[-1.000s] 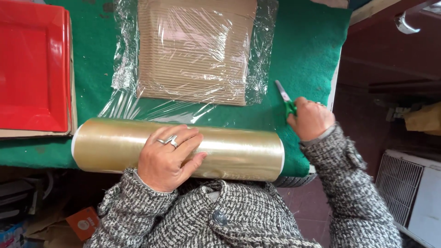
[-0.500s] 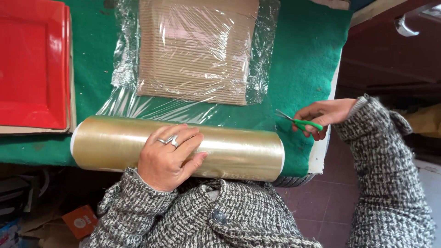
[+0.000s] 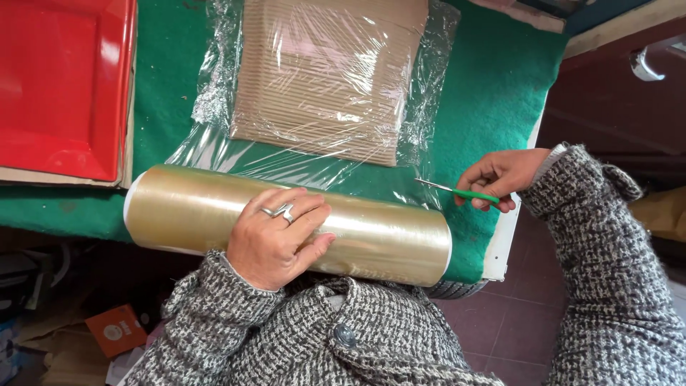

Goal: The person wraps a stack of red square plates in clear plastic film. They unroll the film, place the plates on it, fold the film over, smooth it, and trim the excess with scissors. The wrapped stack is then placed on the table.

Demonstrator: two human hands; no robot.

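Right at the near edge of the green felt table (image 3: 500,93) sits a big roll of cling film (image 3: 371,236), lying sideways across the person's lap side. Left hand (image 3: 275,239) rests flat on top of the roll near its middle, fingers spread a bit, ring showing. Right hand (image 3: 500,177) is off past the roll's right end, pinching green-handled scissors (image 3: 461,191), blades pointing left at the film's edge. Film runs from the roll up over a corrugated cardboard piece (image 3: 329,78). Red tray (image 3: 57,86) sits at the far left, well apart from both hands.
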